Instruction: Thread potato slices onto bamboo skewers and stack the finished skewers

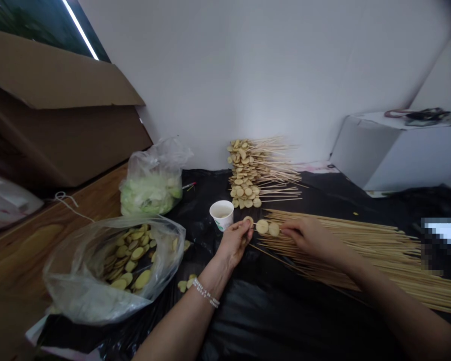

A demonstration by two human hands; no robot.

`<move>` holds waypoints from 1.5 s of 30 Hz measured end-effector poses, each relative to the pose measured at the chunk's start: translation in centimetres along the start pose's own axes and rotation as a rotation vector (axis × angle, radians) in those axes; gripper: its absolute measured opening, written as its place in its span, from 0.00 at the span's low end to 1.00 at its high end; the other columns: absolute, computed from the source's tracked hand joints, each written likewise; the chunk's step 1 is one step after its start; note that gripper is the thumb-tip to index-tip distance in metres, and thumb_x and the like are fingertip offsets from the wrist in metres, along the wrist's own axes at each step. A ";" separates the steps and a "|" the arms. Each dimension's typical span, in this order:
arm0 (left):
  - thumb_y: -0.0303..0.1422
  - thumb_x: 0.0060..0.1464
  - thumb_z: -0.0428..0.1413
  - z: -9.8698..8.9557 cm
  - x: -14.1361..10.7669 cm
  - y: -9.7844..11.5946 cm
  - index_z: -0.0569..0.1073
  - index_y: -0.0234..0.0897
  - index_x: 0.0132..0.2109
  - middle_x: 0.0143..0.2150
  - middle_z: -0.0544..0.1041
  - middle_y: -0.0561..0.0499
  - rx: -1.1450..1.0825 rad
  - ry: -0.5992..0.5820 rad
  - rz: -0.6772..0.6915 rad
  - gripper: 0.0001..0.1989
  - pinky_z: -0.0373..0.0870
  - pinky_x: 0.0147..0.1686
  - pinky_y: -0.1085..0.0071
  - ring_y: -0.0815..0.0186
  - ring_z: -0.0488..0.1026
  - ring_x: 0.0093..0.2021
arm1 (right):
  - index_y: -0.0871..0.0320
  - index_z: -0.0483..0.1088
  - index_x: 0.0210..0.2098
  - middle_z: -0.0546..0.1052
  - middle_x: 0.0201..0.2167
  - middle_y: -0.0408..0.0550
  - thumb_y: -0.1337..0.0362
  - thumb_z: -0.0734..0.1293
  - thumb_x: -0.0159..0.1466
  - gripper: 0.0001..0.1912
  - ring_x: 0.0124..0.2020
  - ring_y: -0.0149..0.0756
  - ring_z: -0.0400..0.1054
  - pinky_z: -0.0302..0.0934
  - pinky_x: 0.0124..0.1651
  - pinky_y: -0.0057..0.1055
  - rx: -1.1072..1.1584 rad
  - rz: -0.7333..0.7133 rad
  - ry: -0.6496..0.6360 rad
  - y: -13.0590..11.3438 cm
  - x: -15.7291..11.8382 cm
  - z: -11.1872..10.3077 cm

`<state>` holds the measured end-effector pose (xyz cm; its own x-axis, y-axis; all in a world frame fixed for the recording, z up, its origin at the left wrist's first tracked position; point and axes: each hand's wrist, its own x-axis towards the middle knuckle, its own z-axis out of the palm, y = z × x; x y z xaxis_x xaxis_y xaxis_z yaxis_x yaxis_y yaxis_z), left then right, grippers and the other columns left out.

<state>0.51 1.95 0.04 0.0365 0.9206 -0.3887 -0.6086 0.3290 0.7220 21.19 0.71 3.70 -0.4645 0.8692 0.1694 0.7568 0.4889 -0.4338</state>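
Mid-frame, the left hand (pixel 235 241) pinches a round, pale-yellow slice (pixel 249 220). Right of it, the right hand (pixel 306 235) pinches a thin, crosswise wooden skewer (pixel 255 224).

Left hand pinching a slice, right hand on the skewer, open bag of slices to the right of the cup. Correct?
No: in the head view, the open bag is left of the cup. Left hand pinching a slice, right hand on the skewer: both correct.

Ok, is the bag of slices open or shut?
Open: the bag has its mouth spread wide, with slices showing inside.
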 end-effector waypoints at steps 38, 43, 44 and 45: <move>0.19 0.48 0.59 0.0 -0.1 0.1 0.74 0.29 0.33 0.32 0.76 0.48 -0.115 -0.006 -0.013 0.04 0.74 0.32 0.77 0.72 0.75 0.30 | 0.53 0.75 0.29 0.79 0.30 0.45 0.62 0.57 0.64 0.16 0.29 0.36 0.69 0.56 0.32 0.30 -0.054 -0.006 0.017 0.6 -0.4 -0.8; 0.20 0.48 0.60 -0.2 0.1 -0.1 0.75 0.29 0.33 0.31 0.76 0.48 -0.095 -0.006 0.023 0.04 0.74 0.32 0.77 0.71 0.75 0.29 | 0.54 0.74 0.27 0.77 0.27 0.45 0.64 0.56 0.64 0.16 0.28 0.36 0.68 0.55 0.32 0.30 -0.051 0.005 -0.001 -0.1 -0.4 -0.7; 0.20 0.47 0.60 -0.2 0.1 -0.2 0.75 0.29 0.32 0.30 0.76 0.48 -0.087 -0.008 0.025 0.04 0.74 0.32 0.77 0.72 0.74 0.29 | 0.54 0.74 0.27 0.77 0.27 0.45 0.65 0.56 0.64 0.17 0.28 0.36 0.68 0.55 0.32 0.30 -0.050 0.011 0.001 -0.2 -0.4 -0.6; 0.20 0.47 0.61 -0.3 0.2 -0.2 0.75 0.28 0.32 0.30 0.76 0.48 -0.080 -0.011 0.024 0.03 0.74 0.32 0.77 0.72 0.74 0.29 | 0.54 0.74 0.27 0.77 0.26 0.46 0.65 0.56 0.64 0.17 0.28 0.36 0.68 0.55 0.32 0.30 -0.051 0.016 0.002 -0.3 -0.4 -0.6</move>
<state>0.45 1.99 -0.34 0.0299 0.9305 -0.3650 -0.6708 0.2895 0.6829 21.40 0.24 4.27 -0.4512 0.8771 0.1647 0.7867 0.4781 -0.3907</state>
